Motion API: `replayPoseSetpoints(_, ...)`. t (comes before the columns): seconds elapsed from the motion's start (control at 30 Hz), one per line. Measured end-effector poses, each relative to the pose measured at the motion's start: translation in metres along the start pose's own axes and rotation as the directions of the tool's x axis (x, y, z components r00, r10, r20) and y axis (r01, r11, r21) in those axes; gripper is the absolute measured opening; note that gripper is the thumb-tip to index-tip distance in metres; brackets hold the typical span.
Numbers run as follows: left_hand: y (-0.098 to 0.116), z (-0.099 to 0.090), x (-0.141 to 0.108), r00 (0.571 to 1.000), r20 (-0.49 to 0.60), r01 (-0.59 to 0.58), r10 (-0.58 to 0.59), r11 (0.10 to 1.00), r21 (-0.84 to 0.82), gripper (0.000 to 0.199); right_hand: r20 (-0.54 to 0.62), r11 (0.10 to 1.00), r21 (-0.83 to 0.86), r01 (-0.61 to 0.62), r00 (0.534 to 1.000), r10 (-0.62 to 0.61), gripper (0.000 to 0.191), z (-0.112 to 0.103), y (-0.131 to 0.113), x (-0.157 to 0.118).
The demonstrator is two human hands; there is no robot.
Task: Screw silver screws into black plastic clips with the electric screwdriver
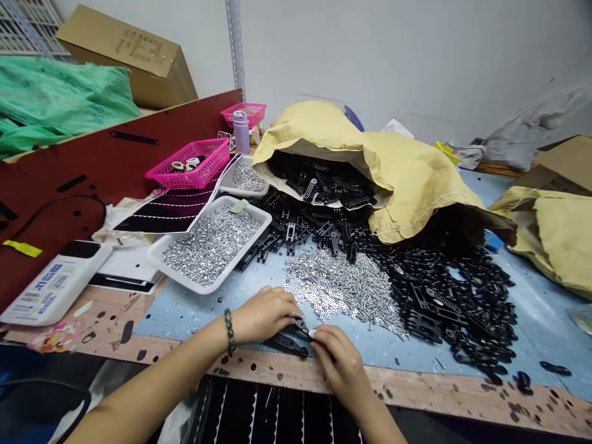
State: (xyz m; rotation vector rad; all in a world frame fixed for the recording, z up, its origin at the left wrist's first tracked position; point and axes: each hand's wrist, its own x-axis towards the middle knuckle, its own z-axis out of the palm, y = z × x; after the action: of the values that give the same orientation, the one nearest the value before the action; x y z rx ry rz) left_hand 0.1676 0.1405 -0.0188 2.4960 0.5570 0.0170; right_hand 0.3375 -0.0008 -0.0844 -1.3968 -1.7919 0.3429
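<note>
The left hand and right hand meet just above a black plastic bracket at the front of the pale blue mat, their fingers closed and pinching a small dark piece at the bracket's end. Just beyond them spreads a heap of silver screws and washers, with a larger pile of black brackets to the right and a white tray of washers to the left on the worktop.

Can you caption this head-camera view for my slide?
A left hand and right hand hold a black plastic bracket beside loose silver screws and washers on a pale blue mat.
</note>
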Motion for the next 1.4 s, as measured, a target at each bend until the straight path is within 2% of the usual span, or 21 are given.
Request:
replayPoseSetpoints(0.13, 0.001, -0.002, 0.002, 0.999, 0.033, -0.010, 0.010, 1.000, 0.028, 0.017, 0.019, 0.997, -0.078, 0.021, 1.000, -0.019, 0.019, 0.001, -0.002, -0.001)
replayPoseSetpoints(0.27, -0.006, 0.001, -0.002, 1.000, 0.020, -0.009, 0.009, 1.000, -0.005, 0.018, 0.042, 0.989, -0.126, 0.073, 0.997, -0.068, 0.020, 0.003, -0.003, 0.002)
replayPoseSetpoints(0.4, -0.012, 0.006, -0.004, 1.000, -0.005, 0.008, -0.008, 0.997, -0.072, 0.018, -0.013, 0.995, -0.096, -0.033, 0.999, 0.032, 0.020, 0.002, -0.003, 0.006)
replayPoseSetpoints(0.5, -0.011, 0.008, -0.005, 1.000, -0.013, 0.015, -0.016, 0.998, -0.063, 0.018, 0.028, 0.996, -0.090, -0.017, 0.999, 0.020, 0.020, 0.001, -0.003, 0.007)
replayPoseSetpoints(0.57, -0.008, 0.006, -0.005, 1.000, -0.011, 0.022, -0.023, 0.999, -0.044, 0.019, 0.043, 0.998, -0.070, -0.005, 0.999, 0.008, 0.020, 0.000, -0.003, 0.006)
replayPoseSetpoints(0.67, -0.002, -0.002, -0.002, 1.000, -0.014, 0.006, -0.006, 1.000, -0.014, 0.018, 0.007, 0.999, -0.035, -0.010, 1.000, 0.010, 0.021, 0.000, -0.003, 0.004)
replayPoseSetpoints(0.83, 0.002, -0.010, 0.004, 0.998, 0.026, -0.052, 0.050, 0.995, 0.081, 0.017, -0.001, 0.997, -0.078, -0.006, 1.000, 0.006, 0.019, 0.002, -0.003, 0.002)
replayPoseSetpoints(1.0, -0.003, -0.004, 0.006, 0.998, 0.050, -0.043, 0.040, 0.997, 0.071, 0.016, 0.046, 0.992, -0.126, 0.026, 0.999, -0.020, 0.019, 0.003, -0.001, 0.002)
replayPoseSetpoints(1.17, -0.006, 0.000, 0.002, 0.999, 0.036, 0.007, -0.008, 0.999, 0.042, 0.016, 0.018, 0.991, -0.135, -0.008, 1.000, 0.010, 0.020, 0.001, -0.001, 0.004)
replayPoseSetpoints(1.3, -0.007, 0.004, -0.008, 1.000, 0.003, 0.010, -0.010, 1.000, 0.002, 0.017, 0.067, 0.989, -0.132, 0.060, 0.996, -0.052, 0.021, 0.001, -0.004, 0.004)
replayPoseSetpoints(1.4, -0.009, 0.006, -0.010, 1.000, -0.013, 0.012, -0.012, 0.999, -0.038, 0.018, 0.055, 0.996, -0.084, 0.017, 0.998, -0.012, 0.020, 0.002, -0.003, 0.004)
